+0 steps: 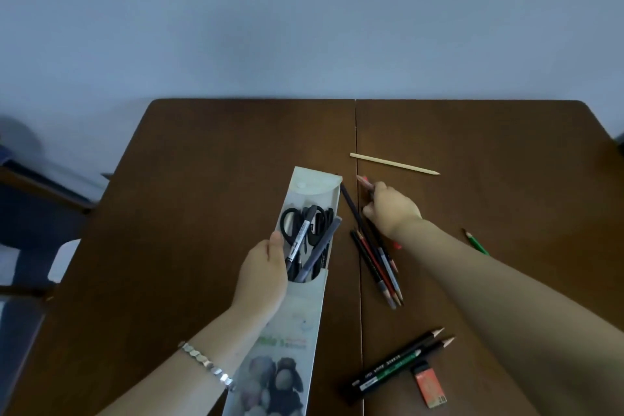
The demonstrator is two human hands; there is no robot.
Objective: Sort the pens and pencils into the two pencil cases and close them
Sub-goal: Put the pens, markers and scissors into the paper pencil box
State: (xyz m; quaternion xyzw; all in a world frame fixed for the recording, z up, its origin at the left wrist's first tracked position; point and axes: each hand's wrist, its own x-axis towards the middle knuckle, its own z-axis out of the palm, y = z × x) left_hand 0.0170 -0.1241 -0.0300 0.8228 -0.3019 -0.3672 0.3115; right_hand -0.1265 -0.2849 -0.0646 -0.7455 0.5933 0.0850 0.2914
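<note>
A long pale pencil case [304,314] lies open on the brown table [202,162], its flap at the far end. Black scissors [295,219] and several pens [300,240] stick out of it. My left hand [263,275] grips the case's left edge, thumb beside the pens. My right hand [391,208] is curled round a bundle of pencils [381,257] lying just right of the case; a red tip [363,179] pokes out past the fingers. Only one case is visible.
A bare wooden pencil [393,164] lies farther back. A green pencil [476,241] shows beside my right forearm. Three dark pencils [401,363] and an orange eraser [430,385] lie near the front. A chair [40,199] stands to the left.
</note>
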